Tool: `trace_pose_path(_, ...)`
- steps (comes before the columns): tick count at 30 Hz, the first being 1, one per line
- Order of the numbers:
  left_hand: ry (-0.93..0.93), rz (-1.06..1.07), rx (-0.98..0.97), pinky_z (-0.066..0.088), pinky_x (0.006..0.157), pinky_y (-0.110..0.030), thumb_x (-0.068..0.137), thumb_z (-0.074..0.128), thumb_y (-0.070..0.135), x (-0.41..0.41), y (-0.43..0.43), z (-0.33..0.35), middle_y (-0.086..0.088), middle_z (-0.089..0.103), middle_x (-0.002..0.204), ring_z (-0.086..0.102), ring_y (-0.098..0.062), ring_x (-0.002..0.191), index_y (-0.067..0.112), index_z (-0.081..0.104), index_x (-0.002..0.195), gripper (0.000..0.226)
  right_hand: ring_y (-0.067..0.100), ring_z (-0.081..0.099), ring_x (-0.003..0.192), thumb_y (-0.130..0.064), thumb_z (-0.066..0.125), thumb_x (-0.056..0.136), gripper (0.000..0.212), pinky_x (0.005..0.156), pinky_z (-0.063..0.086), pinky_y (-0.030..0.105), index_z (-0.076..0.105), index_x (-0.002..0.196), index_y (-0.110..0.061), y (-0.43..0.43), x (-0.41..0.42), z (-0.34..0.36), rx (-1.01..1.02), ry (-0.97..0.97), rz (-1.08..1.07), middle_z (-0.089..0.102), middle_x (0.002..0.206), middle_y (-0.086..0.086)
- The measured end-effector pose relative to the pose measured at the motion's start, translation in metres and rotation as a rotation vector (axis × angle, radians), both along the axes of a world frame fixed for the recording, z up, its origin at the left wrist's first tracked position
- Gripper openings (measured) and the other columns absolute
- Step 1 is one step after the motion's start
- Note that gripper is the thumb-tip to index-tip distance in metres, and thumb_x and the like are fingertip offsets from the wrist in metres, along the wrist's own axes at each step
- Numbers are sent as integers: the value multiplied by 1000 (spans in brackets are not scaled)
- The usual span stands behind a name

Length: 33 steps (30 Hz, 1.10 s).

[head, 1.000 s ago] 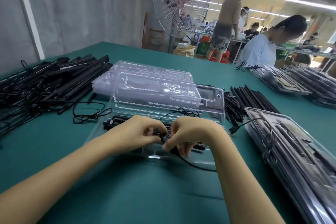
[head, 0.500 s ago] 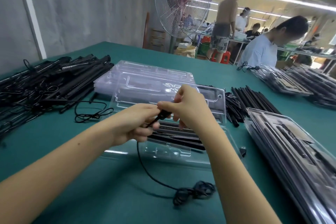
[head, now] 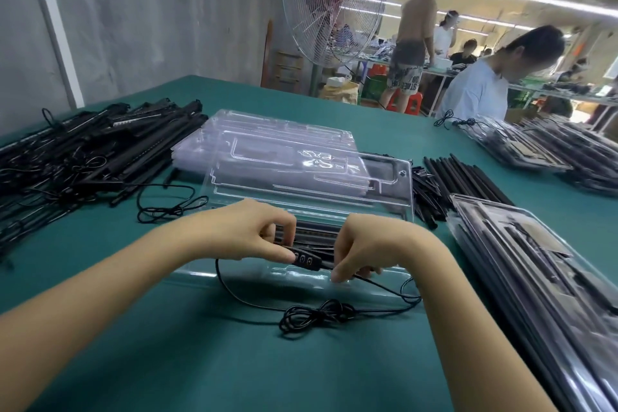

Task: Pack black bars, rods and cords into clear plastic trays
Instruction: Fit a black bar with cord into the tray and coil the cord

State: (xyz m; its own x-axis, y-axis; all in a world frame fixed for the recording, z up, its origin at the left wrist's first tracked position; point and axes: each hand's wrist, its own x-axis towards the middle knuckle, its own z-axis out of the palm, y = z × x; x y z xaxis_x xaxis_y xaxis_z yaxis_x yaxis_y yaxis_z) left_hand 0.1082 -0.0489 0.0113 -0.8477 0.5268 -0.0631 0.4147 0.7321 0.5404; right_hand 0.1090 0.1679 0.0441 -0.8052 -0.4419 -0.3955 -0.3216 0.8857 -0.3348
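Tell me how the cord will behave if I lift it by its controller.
Likely floppy: the cord lies in slack loops and a knotted bundle on the table. Probably light, being so thin. Lifted by the controller, the bundle would probably dangle and could snag the tray edge.

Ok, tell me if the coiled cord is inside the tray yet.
No, the coiled cord lies on the table, outside the tray.
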Motion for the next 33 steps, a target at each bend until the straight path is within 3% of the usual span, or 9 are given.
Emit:
trace_pose_path(2, 142, 9, -86, 47, 56, -19, 79, 62, 56, 2, 3, -12, 9, 57, 75, 50, -2, 59, 35, 63, 85, 21, 1, 52, 41, -19, 74, 78, 10, 44, 42, 18, 65, 76, -17, 0, 1, -11, -42, 25, -6, 63, 60, -4)
trace_pose_path(5, 294, 22, -128, 48, 75, -28, 82, 54, 59, 10, 6, -30, 15, 49, 84, 52, -2, 78, 30, 68, 96, 35, 6, 56, 49, -16, 74, 77, 19, 44, 42, 18, 59, 86, -21, 0, 1, -22, -83, 98, -15, 65, 74, 2)
trace_pose_path(8, 423, 86, -114, 44, 71, -28, 82, 49, 62, 19, 9, -41, 13, 46, 82, 53, -5, 81, 32, 69, 102, 41, 7, 55, 54, -27, 78, 74, 18, 51, 44, 19, 63, 83, -25, -2, 3, -26, -167, 128, 18, 59, 70, -7)
trace_pose_path(12, 617, 80, -121, 40, 70, -24, 87, 50, 58, 23, 21, -48, 13, 58, 98, 55, -6, 97, 30, 61, 112, 39, 11, 57, 72, -28, 77, 74, 18, 60, 45, 23, 67, 87, -22, -3, 4, -32, -180, 215, 32, 61, 81, -4)
trace_pose_path(16, 534, 15, -88, 45, 75, -29, 86, 57, 51, 20, 24, -43, 15, 54, 92, 52, -5, 92, 28, 60, 102, 29, 19, 63, 77, -20, 71, 77, 10, 62, 51, 28, 67, 87, -19, -3, 4, -34, -163, 223, 26, 63, 83, -2)
trace_pose_path(19, 352, -14, 4, 47, 78, -28, 84, 66, 39, 15, 20, -37, 18, 49, 86, 54, 0, 80, 27, 67, 95, 17, 15, 61, 73, -22, 71, 78, 12, 59, 48, 23, 68, 89, -19, -2, 3, -34, -144, 228, 34, 62, 80, -5)
trace_pose_path(22, 319, -51, -2, 47, 80, -29, 85, 67, 33, 13, 19, -38, 18, 50, 83, 52, -1, 79, 22, 68, 98, 16, 11, 58, 71, -27, 75, 75, 15, 56, 46, 21, 67, 86, -19, -2, 3, -34, -163, 217, 35, 61, 76, -8)
trace_pose_path(26, 363, -86, -143, 43, 83, -25, 91, 58, 36, 11, 23, -38, 9, 55, 95, 52, -7, 90, 20, 67, 108, 25, 4, 49, 61, -24, 72, 77, 14, 54, 41, 19, 66, 85, -15, -6, 4, -36, -142, 249, 66, 54, 68, -11)
trace_pose_path(33, 369, -137, -349, 43, 88, -29, 95, 48, 42, 12, 23, -33, 7, 52, 114, 48, -8, 106, 25, 57, 122, 34, 18, 54, 72, -24, 69, 79, 16, 62, 45, 29, 66, 89, -11, -11, 7, -38, -54, 303, 87, 62, 82, 2)
